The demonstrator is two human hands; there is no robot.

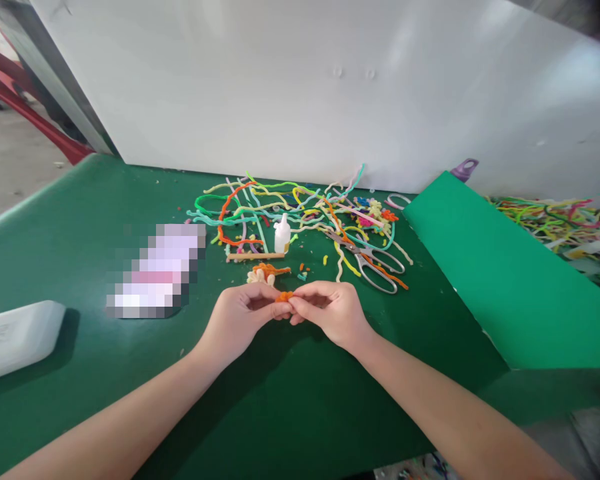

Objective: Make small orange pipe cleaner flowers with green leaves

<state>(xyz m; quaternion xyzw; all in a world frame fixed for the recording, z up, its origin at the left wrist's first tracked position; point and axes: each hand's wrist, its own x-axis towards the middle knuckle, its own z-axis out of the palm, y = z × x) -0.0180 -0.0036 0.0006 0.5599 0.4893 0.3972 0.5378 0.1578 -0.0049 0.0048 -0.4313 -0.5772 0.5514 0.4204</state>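
Between my two hands is a small orange fuzzy piece [285, 297]. My left hand [244, 315] pinches it from the left, and my right hand [334, 312] pinches it from the right, the fingertips nearly meeting. Just beyond my left fingers lie an orange looped piece [269, 269] and a cream looped piece [261, 277]. A white bottle [282, 235] stands behind them, with a thin wooden stick [256, 256] at its foot. Metal scissors [367, 259] lie beyond my right hand, among fuzzy stems [280, 200] of many colours.
On the green table [130, 193], a blurred pinkish object [160, 267] and a white case [23, 337] lie at the left. A green board [510, 273] is at the right, more stems [560, 220] beyond it. A white panel [280, 93] rises behind.
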